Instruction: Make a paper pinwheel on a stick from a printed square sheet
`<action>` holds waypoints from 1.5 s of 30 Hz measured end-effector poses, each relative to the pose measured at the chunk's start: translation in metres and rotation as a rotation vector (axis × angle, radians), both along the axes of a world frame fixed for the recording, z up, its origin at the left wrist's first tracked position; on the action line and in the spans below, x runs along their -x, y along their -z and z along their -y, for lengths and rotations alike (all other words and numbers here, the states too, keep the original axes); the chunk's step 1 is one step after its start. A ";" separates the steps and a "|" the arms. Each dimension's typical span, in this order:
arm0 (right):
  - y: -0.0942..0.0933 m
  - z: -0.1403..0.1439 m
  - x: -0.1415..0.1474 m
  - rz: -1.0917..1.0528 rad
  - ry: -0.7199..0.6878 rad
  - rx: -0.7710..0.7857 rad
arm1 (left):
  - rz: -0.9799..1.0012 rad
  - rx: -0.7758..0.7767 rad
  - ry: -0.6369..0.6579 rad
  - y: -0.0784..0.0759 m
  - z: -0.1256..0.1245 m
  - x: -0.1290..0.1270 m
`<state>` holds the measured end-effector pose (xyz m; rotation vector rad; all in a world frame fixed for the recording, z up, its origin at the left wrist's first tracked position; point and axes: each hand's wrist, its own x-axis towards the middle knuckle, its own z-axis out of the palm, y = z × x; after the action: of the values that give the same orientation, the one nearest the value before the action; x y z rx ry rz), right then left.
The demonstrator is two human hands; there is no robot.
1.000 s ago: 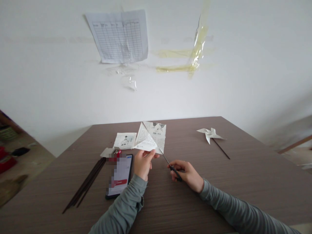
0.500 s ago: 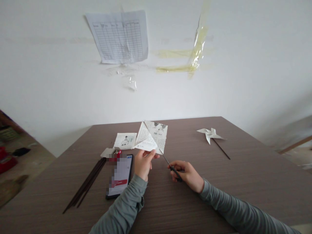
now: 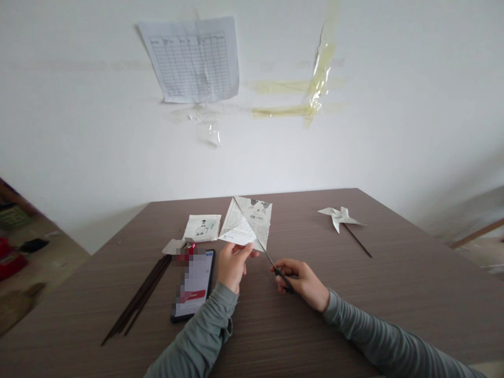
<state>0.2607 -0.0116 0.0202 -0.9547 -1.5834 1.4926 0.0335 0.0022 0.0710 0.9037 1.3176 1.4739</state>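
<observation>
My left hand [image 3: 233, 262] pinches the lower edge of a square of printed newspaper [image 3: 258, 218] between thumb and fingers, holding it raised over the table. A diagonal line runs across the sheet from its top left corner. In my right hand [image 3: 301, 281] are black-handled scissors [image 3: 269, 257], with my fingers around the handles. Their blades reach to the lower right corner of the paper, along the diagonal. How far the blades are apart is too small to tell. A finished paper pinwheel [image 3: 339, 215] on a dark stick lies to the right.
Left of my hands lie a phone [image 3: 199, 283], a bundle of dark sticks [image 3: 139, 299], a small red item [image 3: 188, 252] beside a pale paper piece [image 3: 173, 247], and stacked paper squares [image 3: 202, 227]. The brown table [image 3: 378, 315] meets a white wall bearing a taped printed sheet [image 3: 192, 60].
The newspaper square has shifted slightly right and down towards the scissors, with my left hand moving a little along with it. My right hand stays nearly still.
</observation>
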 end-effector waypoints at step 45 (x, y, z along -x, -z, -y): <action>-0.014 0.005 0.005 0.000 0.045 0.017 | -0.006 0.007 0.036 -0.001 0.002 -0.003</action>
<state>0.2558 -0.0164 0.0347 -0.9935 -1.5412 1.4773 0.0361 -0.0003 0.0715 0.9233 1.3043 1.4388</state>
